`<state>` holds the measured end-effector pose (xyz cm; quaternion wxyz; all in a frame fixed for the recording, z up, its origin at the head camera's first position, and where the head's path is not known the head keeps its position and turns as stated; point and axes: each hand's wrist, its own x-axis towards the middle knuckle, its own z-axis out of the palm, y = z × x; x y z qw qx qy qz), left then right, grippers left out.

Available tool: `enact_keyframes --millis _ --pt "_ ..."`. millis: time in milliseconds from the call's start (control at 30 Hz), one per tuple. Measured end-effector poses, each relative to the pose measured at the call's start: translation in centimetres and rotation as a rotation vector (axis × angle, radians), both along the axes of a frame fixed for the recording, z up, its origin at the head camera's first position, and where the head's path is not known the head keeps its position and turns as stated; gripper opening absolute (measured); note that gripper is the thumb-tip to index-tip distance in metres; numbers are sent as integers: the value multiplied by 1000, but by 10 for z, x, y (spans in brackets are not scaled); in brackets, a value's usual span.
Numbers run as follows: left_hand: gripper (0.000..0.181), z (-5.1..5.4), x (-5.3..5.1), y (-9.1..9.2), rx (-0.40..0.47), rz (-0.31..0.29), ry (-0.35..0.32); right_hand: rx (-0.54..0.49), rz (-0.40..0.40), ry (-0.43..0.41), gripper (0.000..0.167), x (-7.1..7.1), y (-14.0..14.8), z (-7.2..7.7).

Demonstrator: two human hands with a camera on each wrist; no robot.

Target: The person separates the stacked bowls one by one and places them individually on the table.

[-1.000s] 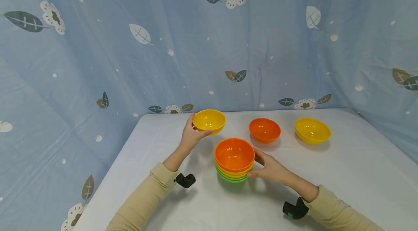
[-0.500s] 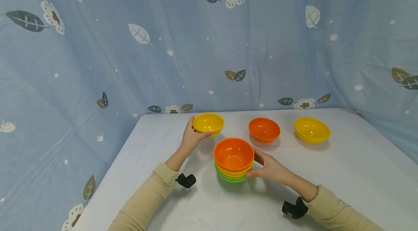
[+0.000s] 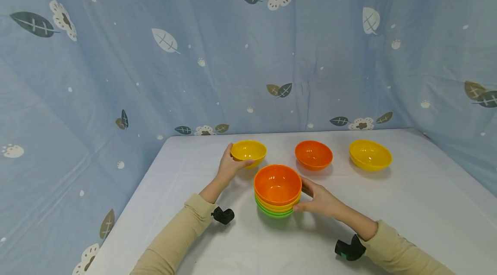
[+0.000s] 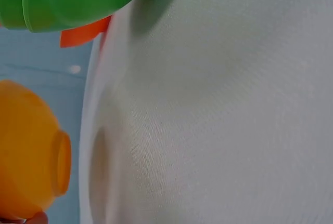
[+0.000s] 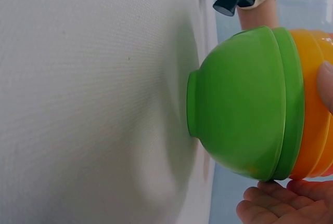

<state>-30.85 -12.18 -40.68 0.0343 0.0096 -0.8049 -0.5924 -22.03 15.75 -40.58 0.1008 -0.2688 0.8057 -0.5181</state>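
My left hand (image 3: 230,167) grips a yellow bowl (image 3: 248,150) by its left and near side, behind and left of the stack. In the left wrist view that bowl (image 4: 28,151) looks orange-yellow, and its foot hangs a little off the cloth. My right hand (image 3: 320,199) holds a stack of nested bowls (image 3: 277,185) from the right, thumb on the near side and fingers behind. An orange bowl tops the stack, yellow ones sit below, green ones (image 5: 244,104) at the bottom. Whether the stack touches the table I cannot tell.
An orange bowl (image 3: 313,155) and a yellow bowl (image 3: 370,155) stand apart at the back right of the white-covered table (image 3: 419,188). A blue patterned curtain (image 3: 217,50) hangs behind and along the sides. Black wrist cameras (image 3: 223,215) hang below both sleeves.
My left hand has lowered the yellow bowl toward the table, a little nearer to me. The right hand and the stack stay almost where they were.
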Motion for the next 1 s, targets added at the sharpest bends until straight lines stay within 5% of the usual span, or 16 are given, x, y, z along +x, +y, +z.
enact_keyframes --millis 600,1000 --pt "101 -10 -9 -3 -70 17 -71 9 -4 -12 88 -1 0 0" --pt "103 -16 -15 -13 -121 -58 -87 13 15 14 85 1 -1 1"
